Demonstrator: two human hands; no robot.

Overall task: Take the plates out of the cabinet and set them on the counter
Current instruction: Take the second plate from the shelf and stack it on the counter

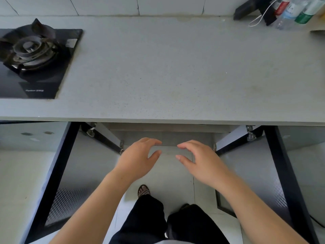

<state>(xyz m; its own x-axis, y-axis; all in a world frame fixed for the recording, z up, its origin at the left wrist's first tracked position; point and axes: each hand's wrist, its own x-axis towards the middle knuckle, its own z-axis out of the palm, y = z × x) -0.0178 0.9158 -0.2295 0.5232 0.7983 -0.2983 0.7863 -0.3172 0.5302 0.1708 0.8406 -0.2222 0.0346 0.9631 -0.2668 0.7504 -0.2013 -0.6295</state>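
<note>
Hands sit lower centre of frame, both empty. The left hand and right hand are side by side with a gap between, fingers loosely curved and thumbs spread off the fingers, gripping nothing. Both point up-frame at the cabinet opening, just under the front edge of the counter. The left door and right door stand open, splayed toward lower left and lower right. No plates are visible: the counter overhang hides the cabinet interior, and only a plain strip shows past the fingertips. My read is that the plates lie further in, ahead of and below the hands, so the reach has to go forward under the counter edge. How they are stacked or turned, I cannot tell. The fingertips are about level and neither hand is clearly nearer, so a two-handed pickup looks likely. The counter spans the frame above the hands, with a stove upper left and bottles upper right. Set-down would mean lifting back out and up over that front edge.
</note>
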